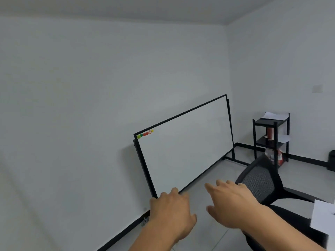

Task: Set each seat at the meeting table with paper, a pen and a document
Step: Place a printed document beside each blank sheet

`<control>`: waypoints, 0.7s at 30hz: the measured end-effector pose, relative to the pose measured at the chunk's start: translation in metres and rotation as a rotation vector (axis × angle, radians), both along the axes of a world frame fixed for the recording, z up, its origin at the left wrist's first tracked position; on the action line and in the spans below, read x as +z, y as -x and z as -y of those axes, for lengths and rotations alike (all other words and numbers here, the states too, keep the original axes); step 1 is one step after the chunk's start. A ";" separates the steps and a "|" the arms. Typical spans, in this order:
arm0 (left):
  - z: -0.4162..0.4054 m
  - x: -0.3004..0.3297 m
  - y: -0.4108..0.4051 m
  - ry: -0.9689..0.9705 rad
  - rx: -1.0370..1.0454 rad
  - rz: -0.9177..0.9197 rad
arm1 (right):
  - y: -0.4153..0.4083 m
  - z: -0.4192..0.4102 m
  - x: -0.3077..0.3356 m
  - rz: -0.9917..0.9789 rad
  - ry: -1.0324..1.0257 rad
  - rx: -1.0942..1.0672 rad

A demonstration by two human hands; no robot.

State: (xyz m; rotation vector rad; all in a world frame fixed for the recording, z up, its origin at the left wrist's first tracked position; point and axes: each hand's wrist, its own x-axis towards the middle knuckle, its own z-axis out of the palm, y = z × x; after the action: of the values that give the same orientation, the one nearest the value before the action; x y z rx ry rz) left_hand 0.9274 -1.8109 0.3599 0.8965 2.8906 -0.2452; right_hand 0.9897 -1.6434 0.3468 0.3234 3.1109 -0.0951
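Observation:
Both my hands are raised in front of me and hold nothing. My left hand (pixel 172 212) is seen from the back with its fingers loosely bent. My right hand (pixel 230 203) reaches forward with fingers spread, close to the back of a black mesh office chair (pixel 261 180). A white sheet of paper (pixel 324 216) shows at the right edge, beside the chair. More white papers (pixel 273 115) lie on top of a black shelf unit (pixel 272 134) in the far right corner.
A whiteboard (pixel 186 144) on a black stand leans along the wall ahead, with coloured magnets (pixel 145 134) at its top left. A red can (pixel 270 134) stands in the shelf unit. A black bin (pixel 331 160) sits at the far right.

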 end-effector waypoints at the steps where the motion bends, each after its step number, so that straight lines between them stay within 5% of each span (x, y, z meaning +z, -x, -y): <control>1: -0.012 -0.001 0.026 0.009 0.006 0.000 | 0.026 -0.011 -0.003 0.001 0.003 -0.004; 21: -0.245 0.005 0.442 -0.037 -0.274 0.003 | 0.392 -0.215 0.012 0.006 -0.037 -0.295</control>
State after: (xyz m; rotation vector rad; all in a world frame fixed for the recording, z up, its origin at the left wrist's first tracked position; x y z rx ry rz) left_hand 0.4856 -1.5664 0.3644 1.2985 2.7710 -0.2119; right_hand 0.5978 -1.4287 0.3583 0.7787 3.0371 -0.0383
